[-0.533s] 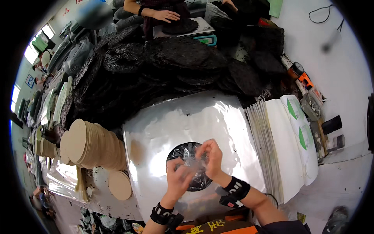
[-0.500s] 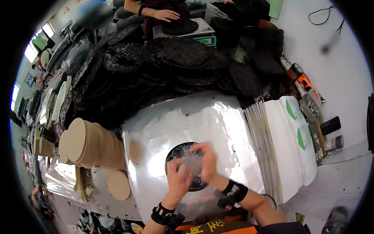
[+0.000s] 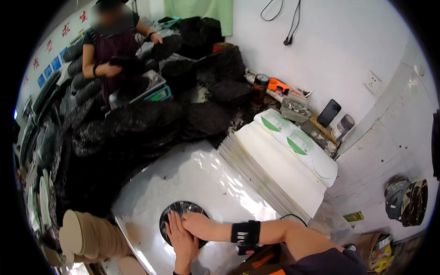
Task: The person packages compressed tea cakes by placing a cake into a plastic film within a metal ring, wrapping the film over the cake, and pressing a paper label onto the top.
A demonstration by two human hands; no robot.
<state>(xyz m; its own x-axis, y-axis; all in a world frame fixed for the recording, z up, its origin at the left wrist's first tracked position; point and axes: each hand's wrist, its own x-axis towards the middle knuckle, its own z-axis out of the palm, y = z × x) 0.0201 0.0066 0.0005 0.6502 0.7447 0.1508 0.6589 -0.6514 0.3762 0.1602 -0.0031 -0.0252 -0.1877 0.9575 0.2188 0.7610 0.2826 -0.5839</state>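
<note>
A dark round disc in clear wrap [image 3: 183,208] lies on a shiny silver sheet [image 3: 201,176] on the table in front of me. My left hand [image 3: 179,238] lies flat on the disc's near left part, fingers spread. My right hand [image 3: 198,223] presses palm down across the disc, partly over the left hand. A black band sits on my right wrist. Most of the disc is hidden under both hands.
A thick stack of white paper sheets [image 3: 279,165] lies right of the silver sheet. Tan round discs [image 3: 87,233] lean in a row at the left. Heaps of dark discs [image 3: 137,133] fill the table beyond. Another person [image 3: 110,50] works at the far end.
The camera view has shifted and tilted up. My hands, earlier raised with clear wrap between the fingers, now lie flat on the disc.
</note>
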